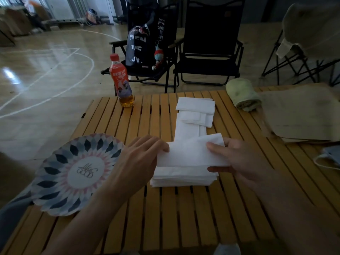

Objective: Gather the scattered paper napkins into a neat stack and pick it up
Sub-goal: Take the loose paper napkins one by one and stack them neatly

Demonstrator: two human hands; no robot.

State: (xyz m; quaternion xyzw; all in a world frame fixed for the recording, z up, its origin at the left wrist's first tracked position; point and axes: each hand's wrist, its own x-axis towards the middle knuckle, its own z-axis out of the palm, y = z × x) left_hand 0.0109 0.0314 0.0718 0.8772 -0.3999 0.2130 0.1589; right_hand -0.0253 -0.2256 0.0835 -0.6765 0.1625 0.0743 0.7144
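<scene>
The left hand (145, 155) and right hand (237, 159) each pinch one end of a napkin (189, 153). It lies sideways, just over the stack (184, 178) on the surface (184, 218). More napkins (195, 115) lie farther away.

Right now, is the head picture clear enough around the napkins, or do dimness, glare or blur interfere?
Head view: dim, yet the white top napkin and stack read clearly against the slatted table; glare only on the floor; left hand and right hand are fairly sharp, forearms soft near the bottom edge; wide-angle bending toward the borders.
</scene>
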